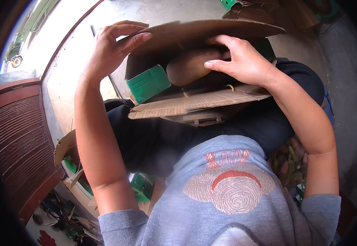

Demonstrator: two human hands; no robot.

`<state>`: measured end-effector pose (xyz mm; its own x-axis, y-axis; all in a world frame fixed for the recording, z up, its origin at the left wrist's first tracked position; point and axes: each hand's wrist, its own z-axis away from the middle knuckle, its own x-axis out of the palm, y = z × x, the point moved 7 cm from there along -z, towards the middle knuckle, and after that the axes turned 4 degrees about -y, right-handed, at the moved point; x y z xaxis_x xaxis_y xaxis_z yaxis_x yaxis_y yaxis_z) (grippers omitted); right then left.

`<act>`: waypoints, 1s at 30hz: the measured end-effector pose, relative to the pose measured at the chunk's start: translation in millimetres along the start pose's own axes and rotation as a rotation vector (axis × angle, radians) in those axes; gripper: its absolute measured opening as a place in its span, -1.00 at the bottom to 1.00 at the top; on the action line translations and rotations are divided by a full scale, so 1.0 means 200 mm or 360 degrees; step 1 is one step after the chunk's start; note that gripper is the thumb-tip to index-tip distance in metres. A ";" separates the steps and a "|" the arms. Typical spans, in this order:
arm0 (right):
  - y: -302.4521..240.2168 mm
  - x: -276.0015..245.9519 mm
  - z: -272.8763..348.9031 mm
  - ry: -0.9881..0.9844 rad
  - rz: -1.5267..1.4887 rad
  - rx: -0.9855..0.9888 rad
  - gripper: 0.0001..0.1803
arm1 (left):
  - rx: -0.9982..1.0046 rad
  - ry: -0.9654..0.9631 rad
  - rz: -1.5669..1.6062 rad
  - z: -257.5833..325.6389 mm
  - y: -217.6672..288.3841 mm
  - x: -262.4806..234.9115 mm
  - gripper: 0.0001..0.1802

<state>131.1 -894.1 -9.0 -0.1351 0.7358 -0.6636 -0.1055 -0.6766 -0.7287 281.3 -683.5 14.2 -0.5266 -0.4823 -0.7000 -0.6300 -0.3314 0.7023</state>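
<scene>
A cardboard box (178, 107) stands with its top open in front of me, between my legs. My left hand (115, 43) grips the left end of its far flap (195, 35), fingers beyond the edge and thumb on the near side. Inside the box lies a large, brown, oblong tuber or gourd (190, 67). My right hand (244, 59) reaches over its right end, thumb and index finger spread apart; some fingertips are hidden behind the hand. A green panel (149, 84) is folded at the box's left end.
Beside my right hip lies a pile of reddish and greenish produce (289, 160). Dark red wooden furniture (22, 139) with slats stands at the left. Another opened carton (65, 149) is by my left arm. More cardboard (252, 12) lies at the far side.
</scene>
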 end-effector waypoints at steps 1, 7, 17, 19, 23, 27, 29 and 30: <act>-0.01 -0.03 0.02 0.0074 0.0106 -0.0089 -0.37 | 0.0002 0.0000 0.0003 0.00 0.00 0.00 -0.69; -0.10 -0.35 0.25 0.0449 -0.0572 -0.0228 -0.59 | -0.0055 0.0054 -0.0014 0.02 0.01 -0.02 -0.70; 0.46 -0.94 0.83 0.1624 -0.1629 0.0064 -0.61 | -0.0039 -0.0150 0.0077 0.01 -0.08 -0.08 -0.46; 0.66 -1.00 0.92 0.1689 -0.2033 -0.0064 -0.57 | 0.0090 -0.0087 0.0042 0.00 -0.09 -0.10 -0.45; 0.87 -1.04 0.96 0.1064 -0.2852 -0.0576 -0.53 | -0.0074 0.0063 0.0232 0.01 -0.16 -0.11 -0.42; 0.87 -1.07 0.92 0.1000 -0.2935 -0.0686 -0.52 | -0.0119 0.0106 0.0259 0.02 -0.19 -0.13 -0.40; 0.83 -1.07 0.89 0.0957 -0.2927 -0.0705 -0.52 | -0.0122 0.0107 0.0274 0.02 -0.19 -0.13 -0.40; 0.81 -1.07 0.87 0.0896 -0.2901 -0.0738 -0.51 | -0.0126 0.0106 0.0290 0.03 -0.19 -0.13 -0.40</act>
<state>-29.1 -1165.4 44.5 0.1039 0.4180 0.9025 0.5026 0.7610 -0.4103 316.9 -653.6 5.1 -0.5872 -0.5918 -0.5522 -0.4795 -0.2953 0.8264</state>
